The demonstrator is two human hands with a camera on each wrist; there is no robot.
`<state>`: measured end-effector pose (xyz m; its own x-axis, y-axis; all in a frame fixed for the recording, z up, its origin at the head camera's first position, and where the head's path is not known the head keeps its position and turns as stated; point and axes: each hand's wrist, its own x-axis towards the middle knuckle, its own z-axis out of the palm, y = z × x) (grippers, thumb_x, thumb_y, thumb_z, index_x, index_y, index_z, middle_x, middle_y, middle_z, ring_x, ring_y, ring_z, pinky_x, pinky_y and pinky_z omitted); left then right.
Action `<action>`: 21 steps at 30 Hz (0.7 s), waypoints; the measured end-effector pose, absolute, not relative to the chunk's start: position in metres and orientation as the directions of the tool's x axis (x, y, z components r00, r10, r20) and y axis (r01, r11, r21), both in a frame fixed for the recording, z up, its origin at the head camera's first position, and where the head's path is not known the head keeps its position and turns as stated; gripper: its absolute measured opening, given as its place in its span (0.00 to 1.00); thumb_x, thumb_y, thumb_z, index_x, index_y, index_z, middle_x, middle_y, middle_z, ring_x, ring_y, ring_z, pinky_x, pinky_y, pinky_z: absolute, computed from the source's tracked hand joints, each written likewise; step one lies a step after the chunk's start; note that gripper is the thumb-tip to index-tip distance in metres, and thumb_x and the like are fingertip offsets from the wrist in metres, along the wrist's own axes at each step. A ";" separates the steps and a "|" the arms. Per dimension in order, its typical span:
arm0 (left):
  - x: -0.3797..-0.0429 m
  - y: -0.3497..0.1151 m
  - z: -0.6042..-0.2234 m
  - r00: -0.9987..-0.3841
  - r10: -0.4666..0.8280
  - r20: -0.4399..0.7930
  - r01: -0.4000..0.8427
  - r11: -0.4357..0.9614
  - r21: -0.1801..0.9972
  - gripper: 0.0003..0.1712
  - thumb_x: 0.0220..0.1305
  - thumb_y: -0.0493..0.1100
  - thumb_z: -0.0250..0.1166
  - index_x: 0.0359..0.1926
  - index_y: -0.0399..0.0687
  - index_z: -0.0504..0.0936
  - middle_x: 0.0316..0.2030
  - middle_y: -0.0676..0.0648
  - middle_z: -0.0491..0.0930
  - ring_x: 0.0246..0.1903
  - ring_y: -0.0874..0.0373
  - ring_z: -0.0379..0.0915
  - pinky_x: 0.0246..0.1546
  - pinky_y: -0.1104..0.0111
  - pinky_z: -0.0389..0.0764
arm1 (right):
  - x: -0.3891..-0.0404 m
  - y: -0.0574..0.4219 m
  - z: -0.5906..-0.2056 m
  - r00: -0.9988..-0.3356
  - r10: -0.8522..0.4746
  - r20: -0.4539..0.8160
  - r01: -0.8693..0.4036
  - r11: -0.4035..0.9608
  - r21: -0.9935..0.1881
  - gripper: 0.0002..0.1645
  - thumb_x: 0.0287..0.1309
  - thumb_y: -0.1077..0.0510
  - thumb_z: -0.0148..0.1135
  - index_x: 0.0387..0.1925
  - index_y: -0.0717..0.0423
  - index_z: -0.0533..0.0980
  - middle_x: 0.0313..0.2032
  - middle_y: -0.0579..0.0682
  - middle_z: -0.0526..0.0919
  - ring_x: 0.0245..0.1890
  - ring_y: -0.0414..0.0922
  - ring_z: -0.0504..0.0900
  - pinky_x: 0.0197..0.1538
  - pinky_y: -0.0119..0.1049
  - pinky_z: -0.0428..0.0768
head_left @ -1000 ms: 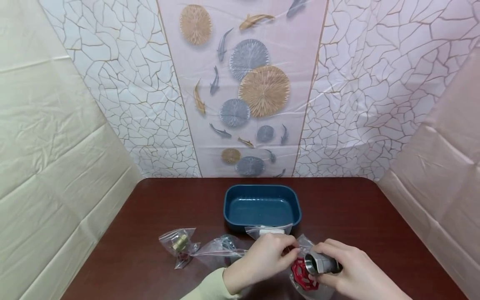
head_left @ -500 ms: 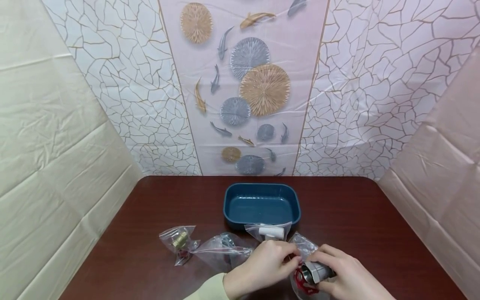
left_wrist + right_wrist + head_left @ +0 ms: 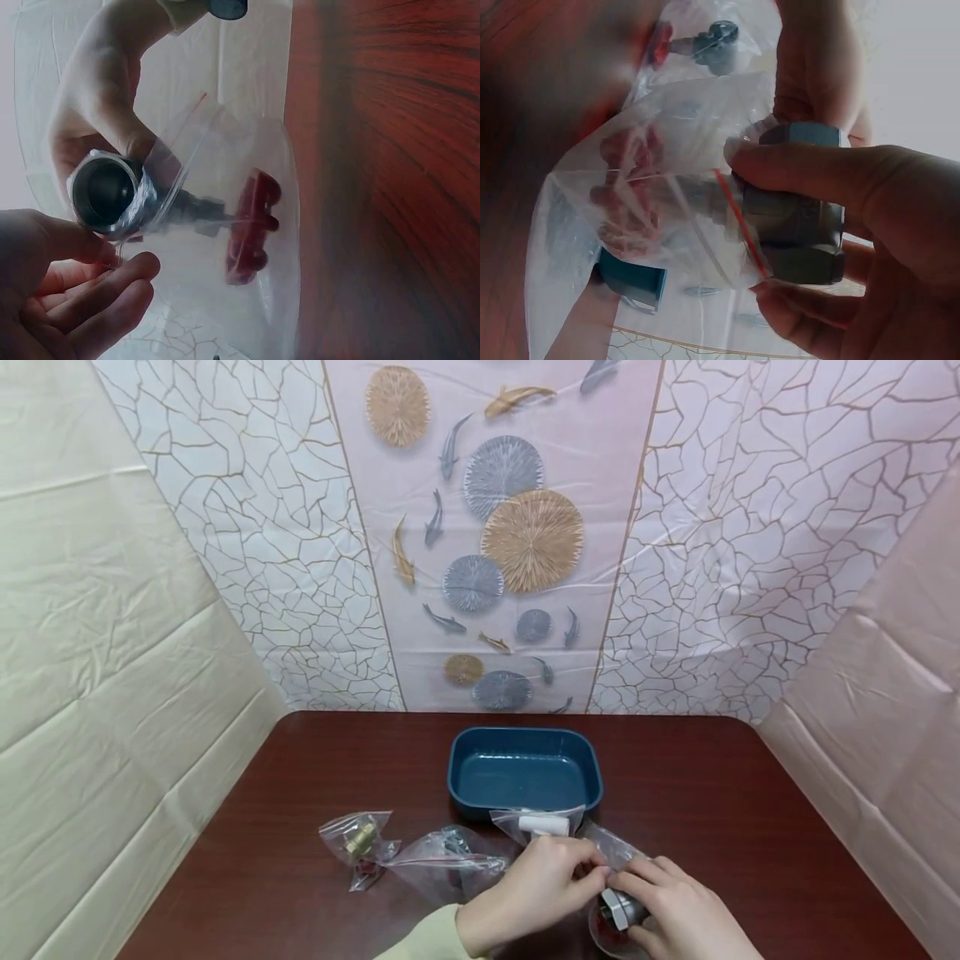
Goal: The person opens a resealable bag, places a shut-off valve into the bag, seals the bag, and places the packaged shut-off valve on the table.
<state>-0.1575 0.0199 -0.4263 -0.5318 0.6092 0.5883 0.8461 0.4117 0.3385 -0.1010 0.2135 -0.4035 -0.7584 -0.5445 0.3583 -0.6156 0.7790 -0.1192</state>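
Note:
My right hand (image 3: 678,906) grips the metal body of a gate valve (image 3: 791,217) with a hexagonal, open end. The valve's red handwheel (image 3: 251,225) points down inside a clear zip bag (image 3: 570,225), while the body sticks out at the bag's mouth. Beside that mouth, my left hand (image 3: 536,885) pinches the bag's edge between thumb and fingers. A red zip line (image 3: 739,221) crosses the valve just below the gripping fingers in the right wrist view. In the head view, the handwheel is mostly hidden under the body.
A blue tray (image 3: 525,777) stands behind the hands. Bagged items lie left of them: a brass-coloured fitting (image 3: 360,841) and a dark fitting (image 3: 455,852). A bag with a white cylindrical piece (image 3: 543,824) is in front of the tray. The brown table (image 3: 300,777) meets draped walls.
My right hand has moved left with the valve, towards my left hand. The valve has tipped so its handwheel sits lower and shows less. My left hand still pinches the bag.

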 end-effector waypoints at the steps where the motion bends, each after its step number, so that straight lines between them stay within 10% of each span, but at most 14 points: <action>1: -0.158 0.020 -0.426 -0.536 0.608 0.586 0.843 0.414 0.342 0.02 0.58 0.42 0.63 0.31 0.54 0.82 0.25 0.63 0.77 0.24 0.82 0.64 0.26 0.89 0.65 | -0.101 0.213 -0.404 -0.776 -0.533 0.337 -0.596 0.795 -0.115 0.30 0.27 0.54 0.77 0.42 0.45 0.80 0.42 0.39 0.78 0.34 0.39 0.72 0.30 0.36 0.75; 21: -0.158 0.026 -0.435 -0.552 0.623 0.554 0.833 0.442 0.332 0.05 0.65 0.44 0.58 0.34 0.55 0.80 0.32 0.61 0.78 0.34 0.77 0.71 0.35 0.86 0.68 | -0.101 0.200 -0.419 -0.914 -0.368 0.172 -0.394 0.907 -0.152 0.30 0.30 0.49 0.75 0.43 0.49 0.80 0.37 0.44 0.79 0.35 0.44 0.72 0.30 0.42 0.75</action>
